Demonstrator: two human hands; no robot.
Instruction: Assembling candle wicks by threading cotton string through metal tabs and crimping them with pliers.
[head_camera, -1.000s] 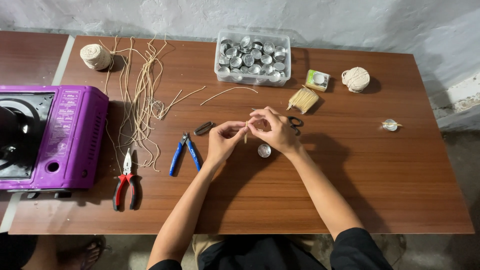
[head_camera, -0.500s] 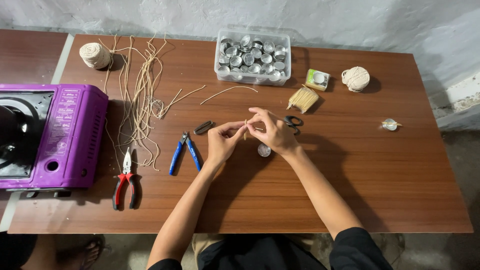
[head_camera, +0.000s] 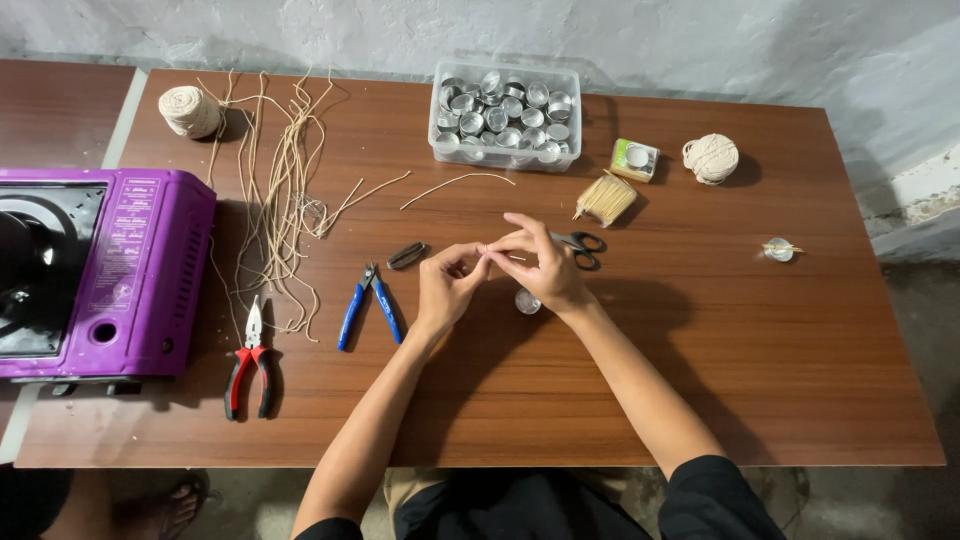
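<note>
- Head view: the left hand (head_camera: 445, 290) and the right hand (head_camera: 545, 265) meet fingertip to fingertip above the brown table (head_camera: 800, 380), both pinching narrow on something too fine to name, perhaps a short wick.
- A small metal cup (head_camera: 527, 301) sits on the table just under the right hand, beside the scissors (head_camera: 578, 246).
- Compared with a second ago, the hands have barely shifted; the cup has stayed put, so the fiddly pinching work seems to be continuing.
- Blue cutters (head_camera: 366, 305) and red pliers (head_camera: 251, 355) lie untouched to the left.
</note>
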